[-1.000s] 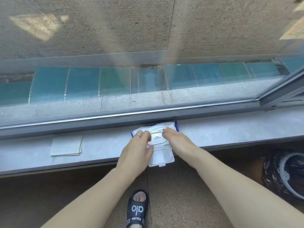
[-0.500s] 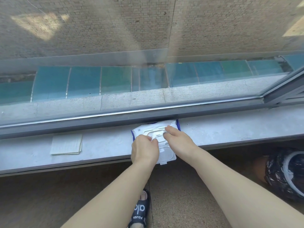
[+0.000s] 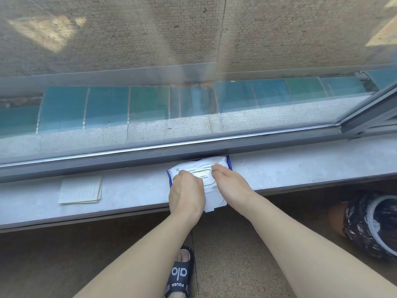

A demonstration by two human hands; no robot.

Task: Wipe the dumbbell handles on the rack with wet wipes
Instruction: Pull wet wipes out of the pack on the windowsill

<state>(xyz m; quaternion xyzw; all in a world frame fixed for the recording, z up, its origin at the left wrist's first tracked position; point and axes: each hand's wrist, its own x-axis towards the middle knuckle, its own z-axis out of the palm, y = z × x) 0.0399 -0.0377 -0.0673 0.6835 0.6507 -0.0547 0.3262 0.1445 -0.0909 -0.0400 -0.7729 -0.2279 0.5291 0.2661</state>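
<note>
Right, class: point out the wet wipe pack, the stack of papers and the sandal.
wet wipe pack (image 3: 200,163): head view, white top face near its far edge.
stack of papers (image 3: 80,189): head view, middle of top sheet.
sandal (image 3: 179,274): head view, black strap.

A black slide sandal (image 3: 180,274) on the foot bears a large white "alo" and, below it, smaller white letters that seem to read "FOUEA", while the white wet-wipe pack (image 3: 199,166) shows a small upside-down "50"; its other print is too small to read.
</note>
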